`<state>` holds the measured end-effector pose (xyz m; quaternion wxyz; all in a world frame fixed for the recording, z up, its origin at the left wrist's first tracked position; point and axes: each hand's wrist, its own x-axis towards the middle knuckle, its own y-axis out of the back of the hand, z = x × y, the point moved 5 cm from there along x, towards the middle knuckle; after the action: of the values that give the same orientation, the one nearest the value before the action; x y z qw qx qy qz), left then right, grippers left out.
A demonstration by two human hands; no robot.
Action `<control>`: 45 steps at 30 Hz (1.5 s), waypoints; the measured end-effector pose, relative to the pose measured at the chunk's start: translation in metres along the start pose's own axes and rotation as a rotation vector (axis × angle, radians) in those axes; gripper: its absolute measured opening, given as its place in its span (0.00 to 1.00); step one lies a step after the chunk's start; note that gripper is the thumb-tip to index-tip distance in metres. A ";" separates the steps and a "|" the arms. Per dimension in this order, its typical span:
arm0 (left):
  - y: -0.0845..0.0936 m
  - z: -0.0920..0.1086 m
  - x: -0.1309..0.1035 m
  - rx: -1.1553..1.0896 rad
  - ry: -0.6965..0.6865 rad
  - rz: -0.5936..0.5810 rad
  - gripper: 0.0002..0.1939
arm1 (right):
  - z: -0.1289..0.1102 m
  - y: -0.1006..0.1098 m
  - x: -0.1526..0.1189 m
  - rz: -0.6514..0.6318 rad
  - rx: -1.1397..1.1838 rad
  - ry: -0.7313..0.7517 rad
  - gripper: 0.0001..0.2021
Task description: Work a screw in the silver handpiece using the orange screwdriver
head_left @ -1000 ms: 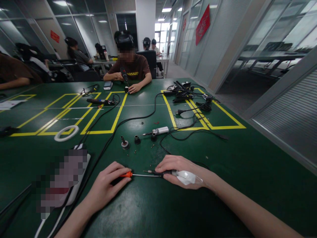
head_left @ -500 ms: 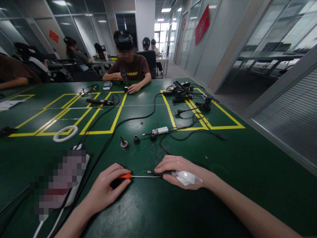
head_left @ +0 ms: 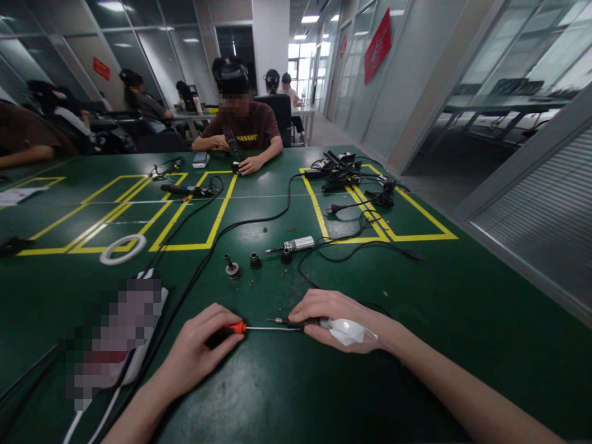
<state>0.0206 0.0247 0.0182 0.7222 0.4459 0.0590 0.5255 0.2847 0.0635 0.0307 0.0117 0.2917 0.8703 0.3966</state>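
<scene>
My left hand (head_left: 203,345) is closed around the orange handle of a screwdriver (head_left: 238,327), whose thin shaft points right toward my other hand. My right hand (head_left: 335,320) grips a dark, pen-like tool (head_left: 303,322) with a metal tip pointing left; the screwdriver's end meets it by the fingers. White material under clear film covers part of that hand near the wrist. Beyond the hands stand a round metal part with a stem (head_left: 232,267) and a black cone-shaped part (head_left: 255,260). A silver tool (head_left: 298,243) lies beside another black cone (head_left: 286,256). Small screws (head_left: 251,284) are scattered nearby.
A blurred flat object (head_left: 123,327) and cables lie at the left, near a white tape roll (head_left: 123,249). Tangled black cables (head_left: 340,169) are heaped at the back right. Across the green table (head_left: 259,401), a person (head_left: 247,126) holds a dark tool.
My left hand and the screwdriver have shifted very slightly. My right hand looks the same, still gripping the dark tool.
</scene>
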 end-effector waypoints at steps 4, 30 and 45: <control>0.001 -0.001 0.000 0.015 0.008 -0.003 0.07 | 0.000 0.000 -0.001 -0.001 0.003 -0.001 0.14; 0.000 0.001 0.000 0.009 0.008 -0.003 0.06 | 0.000 -0.001 -0.001 0.007 -0.006 0.003 0.13; 0.002 -0.002 -0.001 0.047 -0.036 0.016 0.10 | 0.000 -0.001 0.000 -0.005 -0.013 -0.008 0.14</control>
<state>0.0175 0.0252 0.0175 0.7082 0.4727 0.0549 0.5215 0.2839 0.0629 0.0299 0.0178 0.2912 0.8683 0.4011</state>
